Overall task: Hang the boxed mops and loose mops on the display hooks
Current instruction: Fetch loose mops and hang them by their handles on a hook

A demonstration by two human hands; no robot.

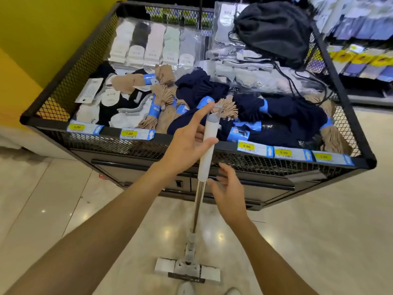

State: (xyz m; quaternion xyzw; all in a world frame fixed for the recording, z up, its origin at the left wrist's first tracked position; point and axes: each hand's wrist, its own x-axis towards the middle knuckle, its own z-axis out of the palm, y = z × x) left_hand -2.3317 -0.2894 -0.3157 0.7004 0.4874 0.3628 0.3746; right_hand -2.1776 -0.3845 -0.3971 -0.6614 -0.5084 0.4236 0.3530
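Observation:
A loose mop stands upright on the floor in front of me. Its white grip point(209, 133) rises to the bin's front rim, a metal shaft point(198, 205) runs down from it, and the flat white-and-grey mop head point(187, 271) rests on the tiles. My left hand point(185, 145) holds the grip, thumb hooked across its front and index finger stretched up behind it. My right hand point(230, 192) hovers just right of the shaft below the grip, fingers spread and not touching it. No boxed mops or display hooks are in view.
A black mesh bin point(131, 143) full of packed socks stands directly ahead, with price tags along its front rim. A black drawstring bag point(274, 28) lies in its back right corner. There is a yellow wall point(42, 35) at the left and stocked shelves point(361, 50) at the right.

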